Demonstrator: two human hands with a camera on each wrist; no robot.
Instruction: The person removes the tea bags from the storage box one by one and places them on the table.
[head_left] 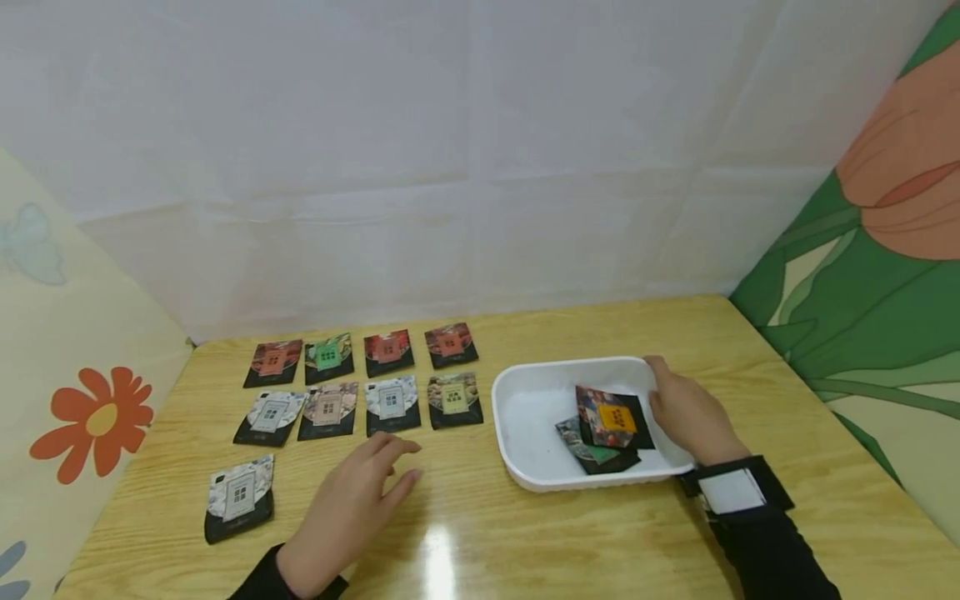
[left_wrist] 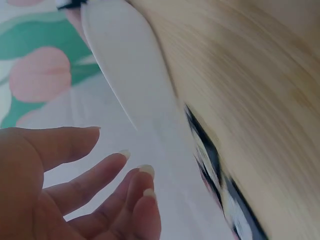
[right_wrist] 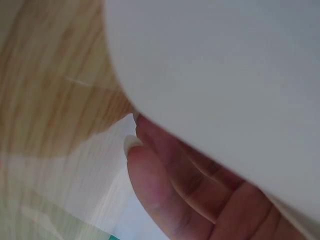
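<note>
My right hand (head_left: 692, 415) grips the right end of a white plastic tray (head_left: 527, 427). In the right wrist view its fingers (right_wrist: 155, 175) reach beneath the tray's white wall (right_wrist: 215, 95). Overlapping in the tray are a few small packets, among them an orange-labelled packet (head_left: 611, 419) on top and a partly covered green-labelled packet (head_left: 592, 454). My left hand (head_left: 352, 504), holding nothing, hovers between the tray and the packets laid out on the left. Nearest it is a grey-labelled white-and-black packet (head_left: 392, 403). The left wrist view shows its fingers (left_wrist: 97, 182) apart and loosely bent.
Several packets lie in two rows, including a red-labelled packet (head_left: 272, 363) and a yellow-labelled packet (head_left: 455, 400). One white-and-black packet (head_left: 240, 497) lies alone in front. A white cloth wall (head_left: 465, 167) closes the back of the wooden table (head_left: 540, 550); printed panels flank it.
</note>
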